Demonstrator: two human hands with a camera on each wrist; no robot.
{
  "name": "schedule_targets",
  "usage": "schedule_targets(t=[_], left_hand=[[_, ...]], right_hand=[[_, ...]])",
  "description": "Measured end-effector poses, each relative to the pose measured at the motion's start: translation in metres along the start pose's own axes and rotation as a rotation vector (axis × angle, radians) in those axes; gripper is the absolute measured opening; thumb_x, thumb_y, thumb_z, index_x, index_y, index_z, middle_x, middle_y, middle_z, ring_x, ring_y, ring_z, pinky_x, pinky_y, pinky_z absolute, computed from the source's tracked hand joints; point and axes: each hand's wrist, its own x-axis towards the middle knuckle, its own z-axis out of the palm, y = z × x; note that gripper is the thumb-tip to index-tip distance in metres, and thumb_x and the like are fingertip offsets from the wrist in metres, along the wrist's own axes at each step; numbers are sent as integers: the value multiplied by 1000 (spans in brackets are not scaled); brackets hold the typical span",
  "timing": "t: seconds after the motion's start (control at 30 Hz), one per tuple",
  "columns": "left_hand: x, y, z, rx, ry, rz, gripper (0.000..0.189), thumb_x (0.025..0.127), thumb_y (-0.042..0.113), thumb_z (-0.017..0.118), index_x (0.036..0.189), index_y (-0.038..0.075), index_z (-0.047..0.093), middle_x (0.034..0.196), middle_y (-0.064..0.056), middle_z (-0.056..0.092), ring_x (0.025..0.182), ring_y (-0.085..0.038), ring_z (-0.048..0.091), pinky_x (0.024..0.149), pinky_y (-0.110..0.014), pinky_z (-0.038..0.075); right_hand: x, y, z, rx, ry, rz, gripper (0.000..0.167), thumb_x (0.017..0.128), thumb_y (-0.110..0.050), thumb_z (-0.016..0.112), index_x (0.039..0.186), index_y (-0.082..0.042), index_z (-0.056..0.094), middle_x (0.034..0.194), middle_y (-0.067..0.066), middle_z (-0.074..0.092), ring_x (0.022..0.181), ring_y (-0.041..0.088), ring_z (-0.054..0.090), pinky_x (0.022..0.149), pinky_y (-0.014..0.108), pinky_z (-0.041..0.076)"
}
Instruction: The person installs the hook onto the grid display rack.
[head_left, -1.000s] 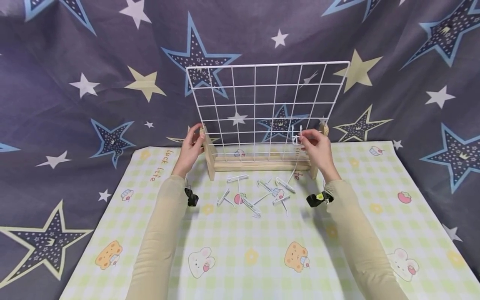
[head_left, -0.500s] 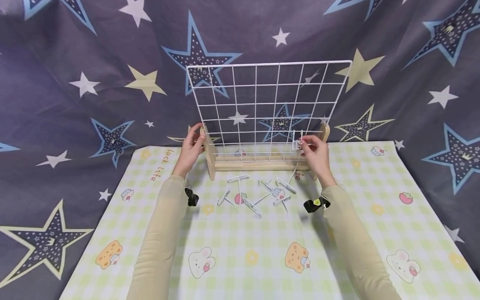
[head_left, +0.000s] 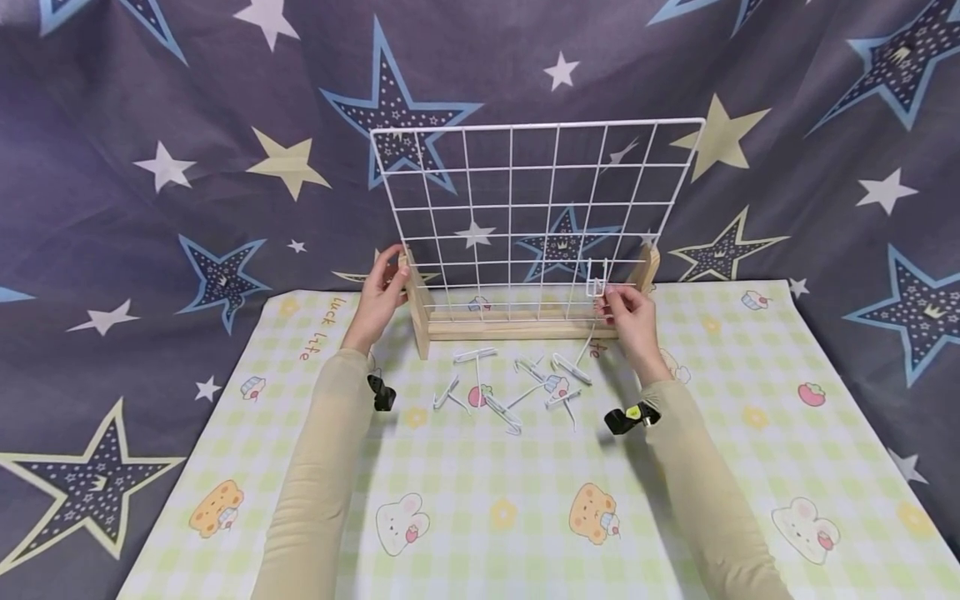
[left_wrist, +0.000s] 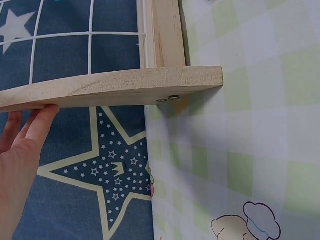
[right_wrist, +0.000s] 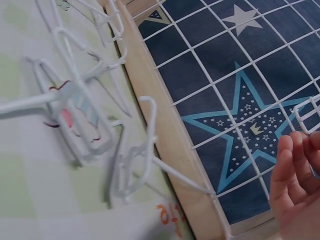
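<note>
A white wire grid panel [head_left: 511, 168] stands upright in a wooden stand [head_left: 517, 332]. My left hand [head_left: 378, 300] grips the upper end of the stand's left side piece [head_left: 417, 312]. In the left wrist view, fingertips press against the outer face of that side piece [left_wrist: 125, 86]. My right hand [head_left: 632, 327] pinches a white wire hook [head_left: 596, 282] near the grid's lower right. The hook's two upper prongs overlap the grid wires in the head view. In the right wrist view, the hook [right_wrist: 298, 111] shows just past the fingertips, its rest hidden by the hand.
Several loose white wire hooks [head_left: 502, 412] lie in front of the stand, one [head_left: 572, 369] with its arm reaching toward the base rail. A checked tablecloth [head_left: 502, 467] covers the table. A star-patterned curtain [head_left: 480, 67] hangs behind the grid.
My right hand has moved slightly down, with the hook lowering a little against the grid. The left hand keeps its hold on the side piece.
</note>
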Motion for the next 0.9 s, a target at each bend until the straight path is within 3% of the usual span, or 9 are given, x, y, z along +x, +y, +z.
schedule_targets(t=[0.3, 0.53, 0.73, 0.9], left_hand=[[-1, 5, -1, -29, -12, -20, 47, 104, 14, 44, 149, 11, 33, 137, -25, 45, 116, -31, 49, 96, -47, 47], [-12, 25, 6, 0, -21, 0, 46, 104, 13, 44, 148, 7, 33, 133, -29, 46, 113, -34, 50, 96, -53, 45], [-13, 28, 6, -8, -21, 5, 46, 104, 12, 44, 148, 7, 33, 134, -30, 45, 114, -33, 49, 96, -54, 44], [-13, 26, 7, -14, -21, 7, 46, 104, 12, 43, 149, 7, 32, 135, -29, 44, 118, -36, 47, 97, -54, 43]], right_hand=[[-13, 24, -4, -77, 18, 62, 21, 99, -3, 51, 100, 16, 59, 74, 1, 63, 62, 7, 58, 57, 18, 51], [-24, 36, -8, -105, -5, 124, 23, 100, -5, 51, 104, 16, 60, 86, 17, 63, 65, 11, 59, 62, 23, 54], [-33, 43, -10, -155, -29, 171, 22, 99, -5, 52, 105, 15, 60, 77, 3, 63, 64, 9, 60, 59, 20, 51], [-39, 49, -12, -170, -83, 209, 22, 98, -4, 52, 106, 15, 61, 80, 6, 66, 65, 9, 60, 57, 17, 50]])
